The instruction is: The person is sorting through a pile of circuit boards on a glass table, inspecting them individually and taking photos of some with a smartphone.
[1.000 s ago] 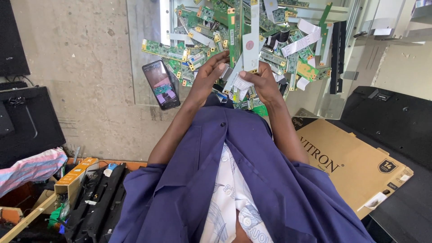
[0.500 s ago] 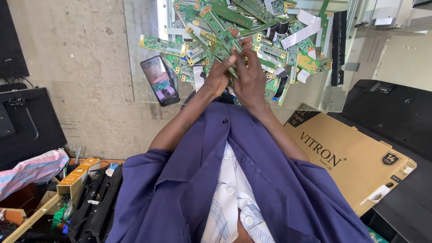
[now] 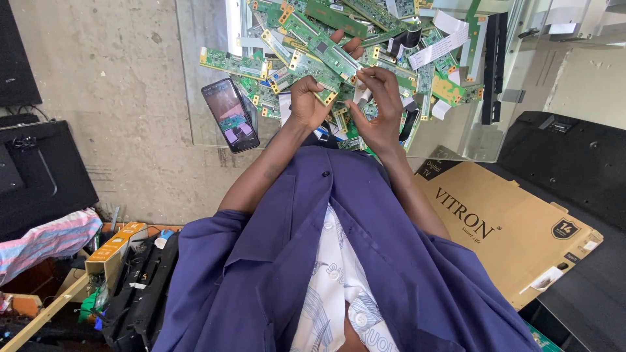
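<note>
Where flat green boards pile: left hand (image 3: 306,101) and right hand (image 3: 378,111), both pinching one narrow circuit board (image 3: 326,52).

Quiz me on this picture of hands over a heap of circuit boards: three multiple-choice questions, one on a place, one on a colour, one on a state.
1. Where does the smartphone lie?
A. Beside the left edge of the board heap
B. On the cardboard box
C. In a hand

2. What colour is the long board in the hands?
A. Red
B. Green
C. White

3. How is that board held?
A. By the left hand only
B. By both, the right hand too
C. By neither

Answers: 1 A, it rests left of the heap. 2 B, its surface is green. 3 B, fingers of both hands grip it.
</note>
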